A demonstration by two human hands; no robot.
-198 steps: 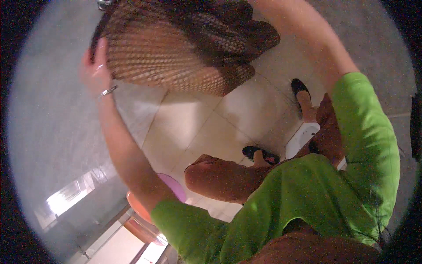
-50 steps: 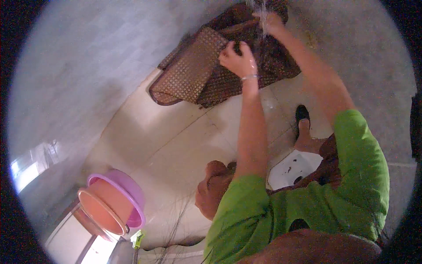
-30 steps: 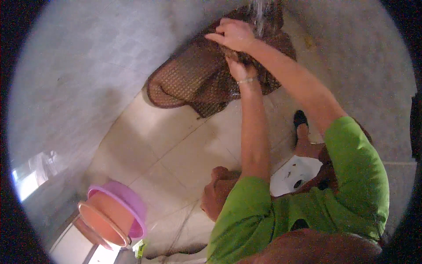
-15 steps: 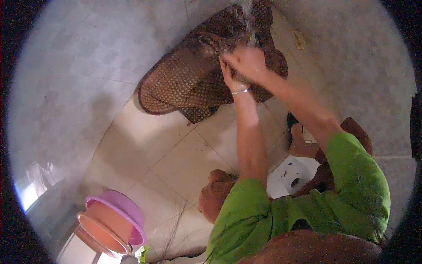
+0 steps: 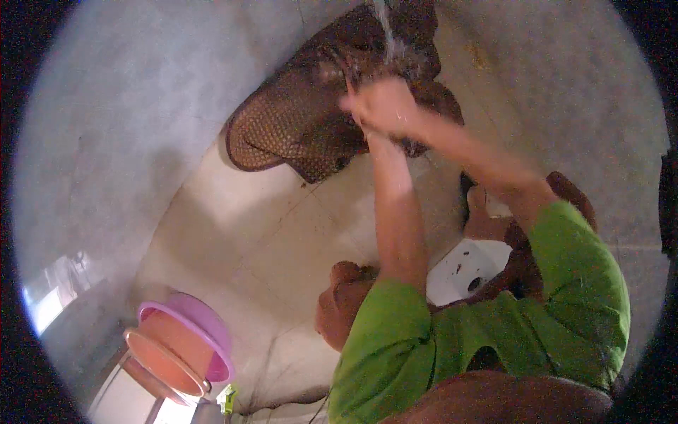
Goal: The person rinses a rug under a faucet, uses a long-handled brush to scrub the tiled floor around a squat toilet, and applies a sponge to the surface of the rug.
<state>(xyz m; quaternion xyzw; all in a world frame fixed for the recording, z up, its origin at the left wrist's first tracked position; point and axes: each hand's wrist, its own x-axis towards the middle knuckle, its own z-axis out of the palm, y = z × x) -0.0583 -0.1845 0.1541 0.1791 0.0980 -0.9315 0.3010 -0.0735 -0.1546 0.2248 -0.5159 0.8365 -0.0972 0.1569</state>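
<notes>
A dark brown mesh cloth (image 5: 304,120) lies wet and bunched, partly on the tiled floor. Water (image 5: 385,28) streams onto it from the top edge of the view. Over its near right part, my right hand (image 5: 387,102) is curled and blurred by motion, pressed on top of my left hand (image 5: 359,116). Most of my left hand is covered by the right one; only its edge and a finger show. Both hands appear closed on a fold of the mesh cloth, though the fold itself is largely hidden.
An orange basin (image 5: 166,360) leans inside a purple basin (image 5: 222,339) at the lower left. A white plastic stool (image 5: 459,275) with a hole is under me, between my bent legs. Grey walls (image 5: 106,141) curve around the pale tiled floor (image 5: 233,233).
My right hand has moved slightly left and down over my left hand, covering more of it. The water stream has shifted left, and the near cloth edge sits a little higher.
</notes>
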